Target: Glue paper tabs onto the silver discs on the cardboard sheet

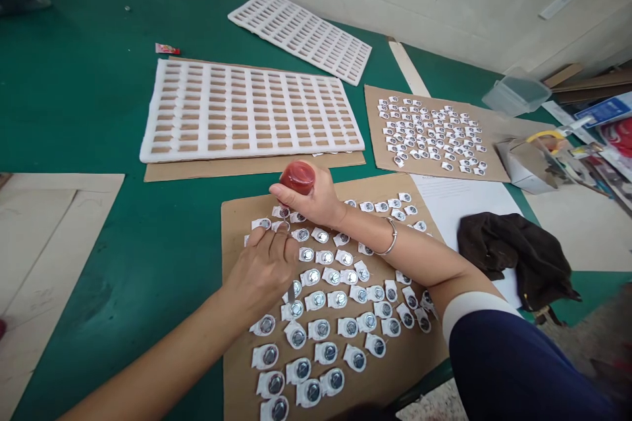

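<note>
My right hand is wrapped round a red bottle, whose thin tip points down at the small white pieces near the far left of a cardboard sheet. My left hand is just below it, fingers curled over the sheet's left side. A narrow metal tool sticks out from under that hand; its other end is hidden. Around both hands lie rows of white tabbed pieces with shiny round silver centres.
A white slotted tray rests on cardboard beyond my hands, with a second slotted tray behind. On the right are another cardboard sheet bearing small pieces, a dark cloth, white paper, an open box and a clear container.
</note>
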Demonstrator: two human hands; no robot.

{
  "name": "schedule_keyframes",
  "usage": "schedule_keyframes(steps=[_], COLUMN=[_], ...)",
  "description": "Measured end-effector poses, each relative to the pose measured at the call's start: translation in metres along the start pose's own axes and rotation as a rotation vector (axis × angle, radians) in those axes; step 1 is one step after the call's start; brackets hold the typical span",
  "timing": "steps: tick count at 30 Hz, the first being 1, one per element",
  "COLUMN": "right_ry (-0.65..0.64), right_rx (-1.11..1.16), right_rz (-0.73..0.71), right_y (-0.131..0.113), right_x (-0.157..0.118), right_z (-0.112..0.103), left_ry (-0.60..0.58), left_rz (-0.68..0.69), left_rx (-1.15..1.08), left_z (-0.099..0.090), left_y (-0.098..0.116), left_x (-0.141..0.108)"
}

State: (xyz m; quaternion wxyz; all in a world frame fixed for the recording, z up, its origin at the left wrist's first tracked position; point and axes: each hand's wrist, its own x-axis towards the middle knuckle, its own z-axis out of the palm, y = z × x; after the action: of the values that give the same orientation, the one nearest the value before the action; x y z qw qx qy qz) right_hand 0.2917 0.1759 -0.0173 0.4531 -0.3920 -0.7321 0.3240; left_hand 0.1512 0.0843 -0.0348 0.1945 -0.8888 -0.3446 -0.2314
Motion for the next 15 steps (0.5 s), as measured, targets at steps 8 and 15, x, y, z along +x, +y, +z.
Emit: schedule_keyframes(steps=[8,15], right_ry=[0.032,0.027], right_rx=[-0.001,-0.042], right_rz=[-0.012,0.011], right_y=[0.0031,0.0043], right_x=[0.0003,-0.0003], right_z=[0.0005,0.0011], left_ry=[-0.013,-0.020], left_rz=[0.012,0.019], left_rx=[-0.024,-0.022], left_z=[-0.0023,-0.0034], left_y=[-0.0022,-0.0028], left_x=[0.0013,0.0038])
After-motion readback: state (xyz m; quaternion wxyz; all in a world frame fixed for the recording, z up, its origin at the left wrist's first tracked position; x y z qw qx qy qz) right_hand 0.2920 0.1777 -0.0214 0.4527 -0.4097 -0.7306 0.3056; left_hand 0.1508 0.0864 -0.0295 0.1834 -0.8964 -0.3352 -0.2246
